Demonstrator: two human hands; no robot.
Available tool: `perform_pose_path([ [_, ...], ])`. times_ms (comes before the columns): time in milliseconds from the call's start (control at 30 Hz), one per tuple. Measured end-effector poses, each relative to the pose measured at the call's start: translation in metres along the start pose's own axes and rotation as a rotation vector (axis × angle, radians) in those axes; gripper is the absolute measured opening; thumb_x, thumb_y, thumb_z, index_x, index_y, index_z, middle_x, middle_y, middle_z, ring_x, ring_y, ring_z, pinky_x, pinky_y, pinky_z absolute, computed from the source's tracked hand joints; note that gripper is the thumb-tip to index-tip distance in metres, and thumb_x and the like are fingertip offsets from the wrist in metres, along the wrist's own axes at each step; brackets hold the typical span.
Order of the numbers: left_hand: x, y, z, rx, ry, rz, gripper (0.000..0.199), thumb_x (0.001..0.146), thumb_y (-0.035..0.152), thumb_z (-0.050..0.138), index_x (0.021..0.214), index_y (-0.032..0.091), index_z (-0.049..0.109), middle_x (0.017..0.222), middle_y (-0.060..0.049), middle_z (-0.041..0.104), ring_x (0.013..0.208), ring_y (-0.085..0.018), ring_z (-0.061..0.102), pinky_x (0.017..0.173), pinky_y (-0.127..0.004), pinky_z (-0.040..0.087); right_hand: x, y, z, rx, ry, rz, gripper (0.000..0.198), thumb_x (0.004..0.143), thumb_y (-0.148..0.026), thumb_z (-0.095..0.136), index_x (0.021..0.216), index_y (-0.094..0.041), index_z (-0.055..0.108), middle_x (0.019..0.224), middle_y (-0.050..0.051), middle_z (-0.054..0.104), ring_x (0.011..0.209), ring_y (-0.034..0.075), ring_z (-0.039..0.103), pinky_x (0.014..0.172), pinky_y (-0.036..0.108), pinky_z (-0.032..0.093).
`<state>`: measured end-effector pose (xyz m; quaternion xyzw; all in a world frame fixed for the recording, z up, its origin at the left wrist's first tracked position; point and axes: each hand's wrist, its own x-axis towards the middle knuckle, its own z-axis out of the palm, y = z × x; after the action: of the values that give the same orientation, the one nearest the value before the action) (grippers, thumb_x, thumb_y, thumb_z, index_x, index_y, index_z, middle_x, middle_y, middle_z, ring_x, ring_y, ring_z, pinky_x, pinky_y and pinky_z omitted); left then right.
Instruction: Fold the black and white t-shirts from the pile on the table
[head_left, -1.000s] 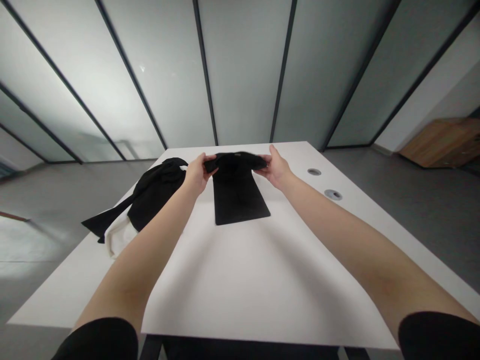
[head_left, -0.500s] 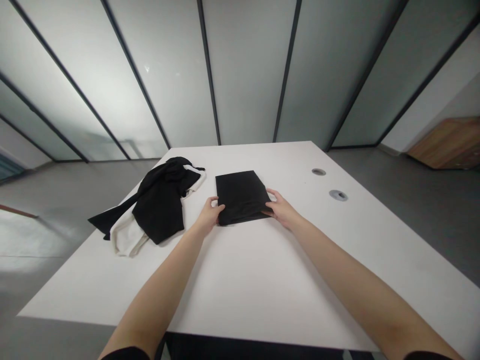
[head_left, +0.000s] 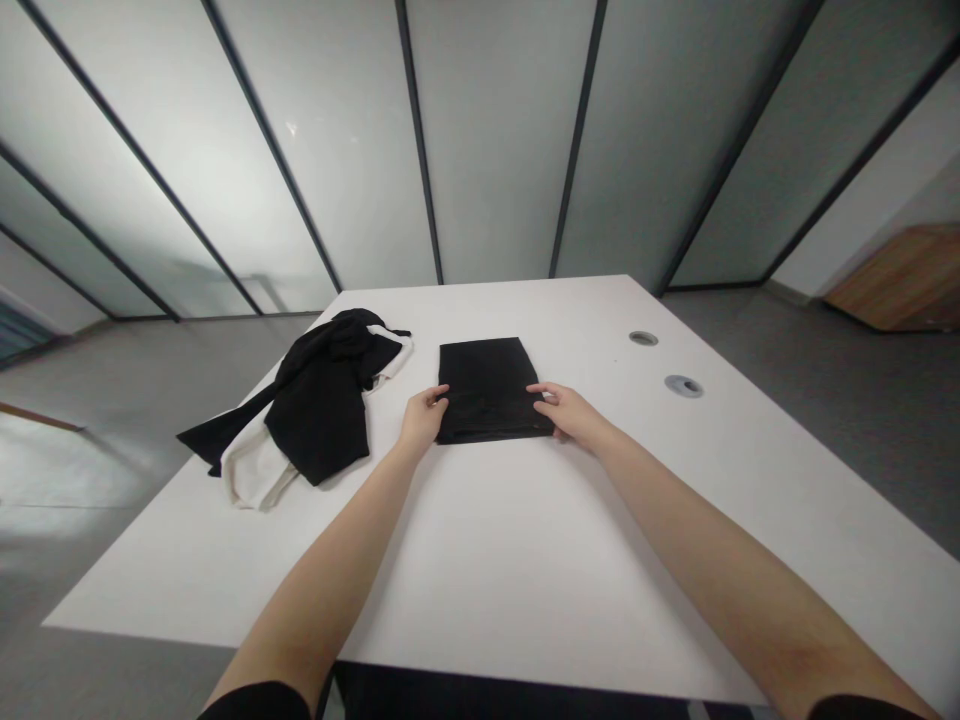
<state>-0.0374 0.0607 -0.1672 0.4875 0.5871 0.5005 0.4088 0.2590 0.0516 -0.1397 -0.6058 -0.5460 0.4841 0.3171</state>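
Note:
A black garment (head_left: 487, 385), folded into a flat, nearly square bundle, lies in the middle of the white table (head_left: 510, 540). At its left edge my left hand (head_left: 424, 418) is closed, thumb and fingertips gripping the side of the fold. My right hand (head_left: 574, 415) grips the opposite edge near the front corner, with its index finger and thumb over the cloth and another fingertip lower at the corner. Several fabric layers show along the front edge. What kind of garment it is cannot be made out.
Left of the bundle lies a loose heap of black clothing (head_left: 322, 400) with a white piece (head_left: 259, 465) under it. Two round cable grommets (head_left: 643, 339) sit in the tabletop at the right. Frosted glass panels (head_left: 495, 140) stand behind the table.
The folded bundle has turned slightly and its front edge lies straighter and flatter. My right index finger has moved onto its top. Both hands stay at its sides.

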Motion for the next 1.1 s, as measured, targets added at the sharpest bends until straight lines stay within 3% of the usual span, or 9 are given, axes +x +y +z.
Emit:
perform_pose_path([
  [133,0.003,-0.003,-0.002,0.085,-0.041,0.021,0.042,0.083,0.014,0.077,0.124,0.020,0.080,0.114,-0.010,0.082,0.105,-0.027,0.076,0.108,-0.046,0.057,0.001,0.002,-0.001,-0.007,-0.061,-0.044,0.066,0.089,-0.016,0.066,0.152,-0.031,0.059,0.097,0.005,0.076,0.062,0.015,0.070,0.034,0.017,0.028],
  [233,0.002,-0.002,-0.003,0.088,-0.057,0.008,0.043,0.084,0.015,0.078,0.127,0.020,0.080,0.109,-0.009,0.082,0.101,-0.028,0.076,0.103,-0.046,0.060,0.004,0.004,-0.002,-0.099,-0.011,-0.111,0.060,0.092,-0.024,0.068,0.151,-0.029,0.062,0.096,0.005,0.076,0.063,0.016,0.068,0.043,0.021,0.042],
  [333,0.000,0.001,-0.003,0.110,-0.060,-0.001,0.045,0.087,0.017,0.077,0.131,0.019,0.078,0.109,-0.010,0.082,0.101,-0.030,0.077,0.099,-0.046,0.062,0.012,0.007,-0.001,-0.170,0.158,-0.234,0.043,0.095,-0.029,0.067,0.138,-0.023,0.071,0.105,0.008,0.078,0.079,0.021,0.073,0.076,0.034,0.061],
  [433,-0.002,0.003,-0.002,0.080,-0.098,0.024,0.051,0.086,0.019,0.079,0.137,0.020,0.075,0.122,-0.011,0.081,0.112,-0.031,0.075,0.102,-0.046,0.061,0.018,0.011,0.001,-0.138,0.216,-0.321,0.037,0.095,-0.027,0.068,0.132,-0.022,0.073,0.117,0.012,0.079,0.108,0.025,0.075,0.105,0.042,0.056],
  [533,-0.003,0.005,-0.002,0.040,-0.104,0.065,0.054,0.081,0.017,0.083,0.134,0.021,0.075,0.132,-0.012,0.077,0.130,-0.033,0.069,0.113,-0.047,0.055,0.021,0.014,0.003,-0.075,0.159,-0.323,0.039,0.094,-0.024,0.070,0.132,-0.022,0.073,0.129,0.014,0.077,0.130,0.027,0.069,0.116,0.045,0.050],
  [733,-0.005,0.007,0.001,0.186,-0.084,0.191,0.057,0.080,0.012,0.081,0.136,0.021,0.073,0.152,-0.013,0.066,0.151,-0.033,0.052,0.130,-0.047,0.036,0.021,0.016,0.006,-0.049,0.157,-0.308,0.034,0.090,-0.015,0.069,0.122,-0.024,0.077,0.133,0.010,0.077,0.132,0.026,0.069,0.121,0.049,0.047],
  [967,-0.014,0.013,0.004,0.245,-0.107,0.275,0.054,0.084,0.015,0.078,0.136,0.024,0.071,0.151,-0.012,0.065,0.151,-0.033,0.051,0.132,-0.049,0.033,0.020,0.018,0.010,-0.079,0.239,-0.347,0.038,0.091,-0.015,0.064,0.126,-0.025,0.075,0.137,0.008,0.075,0.130,0.026,0.069,0.118,0.046,0.051],
  [1100,-0.018,0.010,0.001,0.351,-0.125,0.377,0.038,0.091,0.020,0.074,0.129,0.024,0.072,0.144,-0.014,0.065,0.146,-0.033,0.054,0.130,-0.051,0.036,0.013,0.019,0.012,-0.193,0.278,-0.365,0.039,0.094,-0.027,0.068,0.132,-0.025,0.072,0.135,0.008,0.076,0.110,0.027,0.073,0.113,0.050,0.054],
])
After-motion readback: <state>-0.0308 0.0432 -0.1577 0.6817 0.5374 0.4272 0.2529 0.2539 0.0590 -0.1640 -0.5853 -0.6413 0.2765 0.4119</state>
